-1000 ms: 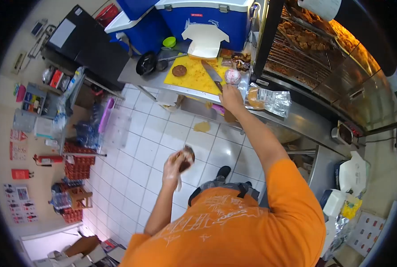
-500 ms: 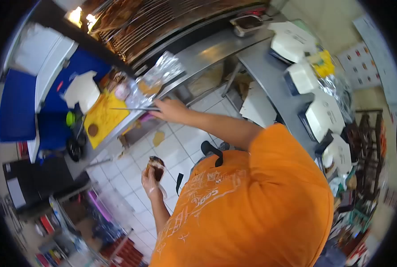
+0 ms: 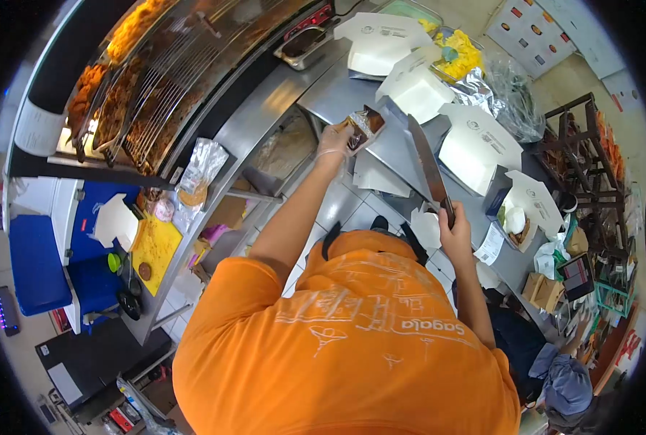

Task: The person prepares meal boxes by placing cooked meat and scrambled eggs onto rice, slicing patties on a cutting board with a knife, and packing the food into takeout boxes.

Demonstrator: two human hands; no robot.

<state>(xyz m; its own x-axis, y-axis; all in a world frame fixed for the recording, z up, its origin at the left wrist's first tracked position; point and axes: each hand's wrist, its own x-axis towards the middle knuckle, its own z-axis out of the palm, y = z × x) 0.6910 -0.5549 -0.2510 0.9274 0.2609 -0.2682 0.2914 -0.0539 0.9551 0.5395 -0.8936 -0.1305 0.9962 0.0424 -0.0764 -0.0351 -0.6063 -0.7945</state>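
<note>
My left hand (image 3: 334,139), in a thin clear plastic glove, is closed around a dark brown, glossy piece of meat (image 3: 367,127) with a paler edge. It holds the piece up near the end of the metal table. On the right, my right hand (image 3: 453,226) grips the dark handle of a long knife (image 3: 427,161), its blade pointing up and away over the table. Close by the blade, open white cardboard boxes (image 3: 480,139) stand in a row. The nearest box (image 3: 531,206) has food and a small white cup inside.
A heated grill cabinet (image 3: 171,94) with racks is at upper left. Yellow food (image 3: 459,54) and clear plastic lie behind the boxes. A yellow cutting board (image 3: 156,246) with a brown round piece is on the left counter. Another person in a grey cap (image 3: 565,384) is at lower right.
My body has turned from the cutting-board counter to the table with the boxes. The right hand has carried the knife along, and the left hand has brought the meat over.
</note>
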